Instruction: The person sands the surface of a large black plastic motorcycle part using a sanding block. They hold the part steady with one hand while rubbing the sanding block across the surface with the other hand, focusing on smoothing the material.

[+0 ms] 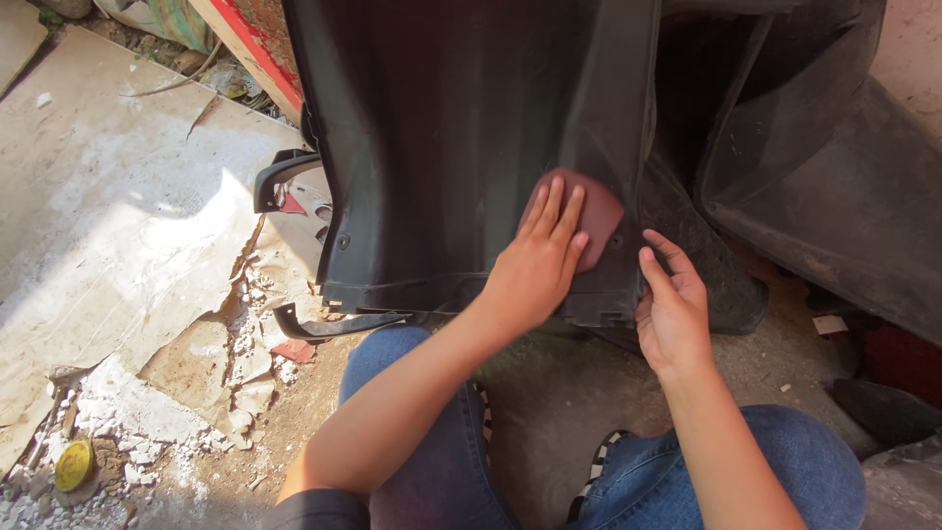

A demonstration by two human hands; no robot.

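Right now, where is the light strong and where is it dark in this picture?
Head view: harsh sun whitens the broken floor at left, nearly washed out; the black panel is dim, its upper right recess almost black; the left hand on the reddish pad and the right hand are evenly lit and sharp.

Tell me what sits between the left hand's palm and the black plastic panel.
A reddish-brown abrasive sheet lies flat under the left hand, pressed against the black panel, as the head view shows.

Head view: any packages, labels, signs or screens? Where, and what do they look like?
Paper scrap: on the ground at right, small pale rectangle, possibly a label; too small to tell.
Round yellow lid-like disc: bottom left among the rubble.
No screens or signs.
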